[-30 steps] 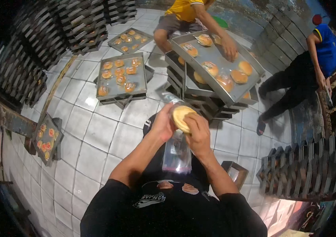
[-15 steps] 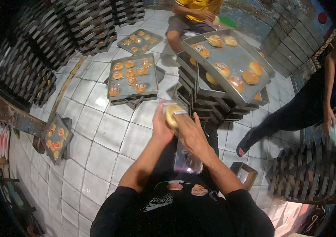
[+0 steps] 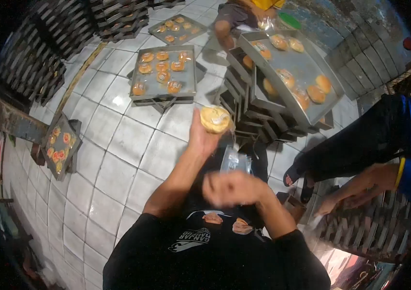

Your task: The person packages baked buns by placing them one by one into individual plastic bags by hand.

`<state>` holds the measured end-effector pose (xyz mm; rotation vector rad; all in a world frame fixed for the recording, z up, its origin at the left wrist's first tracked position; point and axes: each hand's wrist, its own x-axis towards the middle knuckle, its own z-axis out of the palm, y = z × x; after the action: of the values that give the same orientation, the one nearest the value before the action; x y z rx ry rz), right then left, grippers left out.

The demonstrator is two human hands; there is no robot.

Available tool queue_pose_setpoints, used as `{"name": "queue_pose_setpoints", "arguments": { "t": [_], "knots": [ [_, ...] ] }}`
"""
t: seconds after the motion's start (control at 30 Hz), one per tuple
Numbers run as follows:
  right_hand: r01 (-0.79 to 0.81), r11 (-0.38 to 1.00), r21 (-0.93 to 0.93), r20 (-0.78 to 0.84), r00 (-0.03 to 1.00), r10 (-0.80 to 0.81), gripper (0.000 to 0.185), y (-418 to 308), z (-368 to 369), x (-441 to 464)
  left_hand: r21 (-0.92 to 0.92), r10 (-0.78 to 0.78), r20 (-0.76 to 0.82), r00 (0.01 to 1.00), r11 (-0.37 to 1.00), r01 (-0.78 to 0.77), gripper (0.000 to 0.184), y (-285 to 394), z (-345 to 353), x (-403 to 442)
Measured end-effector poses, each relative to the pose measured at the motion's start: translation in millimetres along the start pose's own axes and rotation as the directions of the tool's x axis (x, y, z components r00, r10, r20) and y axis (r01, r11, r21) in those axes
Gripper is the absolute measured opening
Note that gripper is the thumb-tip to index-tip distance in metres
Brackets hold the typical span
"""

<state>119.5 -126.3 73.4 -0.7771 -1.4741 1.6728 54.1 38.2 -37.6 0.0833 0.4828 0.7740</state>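
Note:
A round golden bun in what looks like a clear plastic wrapper, with a pale patch on its face, is held up by my left hand. My right hand is apart from it, close to my body; motion smears its fingers, which seem curled. Just beyond that hand, clear plastic bags lie on my lap. To the right of the bun, a large metal tray with several buns rests tilted on a stack of trays.
A metal tray of wrapped buns sits ahead, with another tray behind it. At left stands a tray of topped buns. Tall tray stacks line the back left. One person sits beyond the tilted tray; another person's arm reaches down at right.
My right hand has left the bun and pulled back toward my body. The bun, in my left hand, is raised slightly away from me. The person at right has bent lower.

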Motion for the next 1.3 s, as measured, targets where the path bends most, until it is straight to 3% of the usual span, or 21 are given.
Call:
{"name": "queue_pose_setpoints", "arguments": {
  "t": [0.1,0.13,0.17,0.2,0.27,0.3,0.33,0.43,0.47,0.6,0.73,0.77,0.8,0.83,0.97,1.0,1.07,1.1,1.2,1.27,1.3],
  "knots": [
    [0.083,0.996,0.031,-0.129,0.989,-0.079,0.021,-9.2,3.1,-11.9,0.048,0.051,-0.101,0.994,0.998,-0.047,0.074,33.4,0.7,-14.5],
    [-0.178,0.983,-0.055,-0.584,0.804,0.113,0.021,5.3,-10.8,-10.9,0.020,0.030,-0.204,0.979,0.999,-0.027,0.074,38.1,17.8,-38.5],
    [-0.257,0.806,-0.533,-0.712,0.651,-0.263,0.026,9.0,-19.3,-1.9,0.022,-0.063,-0.076,0.995,0.998,0.065,0.073,30.3,16.6,-55.4],
    [-0.412,0.407,-0.815,-0.576,0.503,-0.645,0.031,10.7,-24.1,8.2,0.041,-0.150,0.053,0.987,0.988,0.148,0.073,21.7,11.5,-71.9],
    [-0.212,0.371,-0.904,-0.415,0.640,-0.646,0.034,14.8,-17.5,7.6,0.089,-0.329,0.125,0.936,0.943,0.320,0.061,20.1,-3.7,-82.6],
    [-0.213,0.345,-0.914,-0.389,0.701,-0.598,0.026,7.6,-9.8,8.6,0.296,-0.029,-0.001,1.000,0.955,0.028,0.058,15.7,-5.7,-78.1],
    [-0.224,0.349,-0.910,-0.400,0.694,-0.599,0.026,11.8,-13.6,8.9,0.514,0.293,-0.032,0.956,0.825,-0.235,0.056,12.8,-2.6,-67.2],
    [-0.370,0.785,-0.497,-0.816,0.508,-0.277,0.022,37.8,-53.4,13.1,0.652,0.182,0.134,0.974,0.724,-0.224,0.045,21.0,-14.9,-52.1],
    [-0.361,0.775,-0.519,-0.799,0.527,-0.290,0.022,44.6,-62.6,10.7,0.669,0.038,0.184,0.982,0.727,-0.153,0.041,20.2,-22.0,-47.2],
    [-0.421,0.518,-0.745,-0.658,0.592,-0.466,0.017,32.1,-65.1,16.0,0.723,0.415,0.340,0.844,0.459,-0.517,0.035,6.4,-17.8,-33.5],
    [-0.347,0.521,-0.780,-0.622,0.518,-0.587,0.023,14.4,-64.0,20.7,0.732,0.339,0.205,0.918,0.570,-0.374,0.025,15.9,5.9,-46.6],
    [-0.448,0.715,-0.537,-0.813,0.501,-0.298,0.029,22.7,-83.3,12.2,0.805,0.420,0.154,0.894,0.472,-0.360,0.022,20.8,7.7,-42.4],
    [-0.307,0.919,-0.245,-0.906,0.410,-0.105,0.035,15.5,-86.7,15.2,0.868,0.502,0.124,0.856,0.363,-0.340,0.018,26.0,9.0,-35.6],
    [-0.270,0.950,-0.159,-0.903,0.428,-0.029,0.035,19.1,-92.5,8.4,0.867,0.598,0.330,0.730,0.114,-0.485,0.018,32.4,-0.3,-29.1],
    [-0.216,0.969,0.118,-0.827,0.518,0.217,0.032,62.5,-71.1,-30.4,0.828,0.520,0.500,0.692,-0.050,-0.559,0.029,29.3,-24.0,-71.5],
    [-0.213,0.960,0.182,-0.806,0.527,0.270,0.030,86.5,-63.2,-38.1,0.828,0.520,0.499,0.694,-0.050,-0.558,0.029,21.5,-45.7,-67.0],
    [-0.184,0.891,0.415,-0.722,0.528,0.446,0.028,114.4,-42.9,-45.1,0.821,0.311,0.098,0.945,0.511,-0.253,0.026,5.4,-87.6,-60.6],
    [-0.121,0.885,0.450,-0.727,0.525,0.442,0.026,120.0,-35.1,-42.2,0.762,0.244,-0.005,0.970,0.629,-0.154,0.025,8.1,-66.7,-67.9],
    [0.142,0.880,0.452,-0.794,0.514,0.325,0.027,84.0,-26.2,-31.2,0.452,0.168,0.265,0.949,0.848,-0.276,0.023,6.6,-55.9,-38.3],
    [0.178,0.969,0.172,-0.901,0.426,0.082,0.026,52.8,-41.5,-39.3,0.311,0.137,0.277,0.951,0.924,-0.224,0.020,-5.7,-11.9,-29.9],
    [-0.066,0.991,-0.114,-0.936,0.343,-0.085,0.026,42.1,-62.4,-53.8,0.328,0.181,0.263,0.948,0.907,-0.264,0.021,-8.3,31.7,-40.7]
  ]
}}
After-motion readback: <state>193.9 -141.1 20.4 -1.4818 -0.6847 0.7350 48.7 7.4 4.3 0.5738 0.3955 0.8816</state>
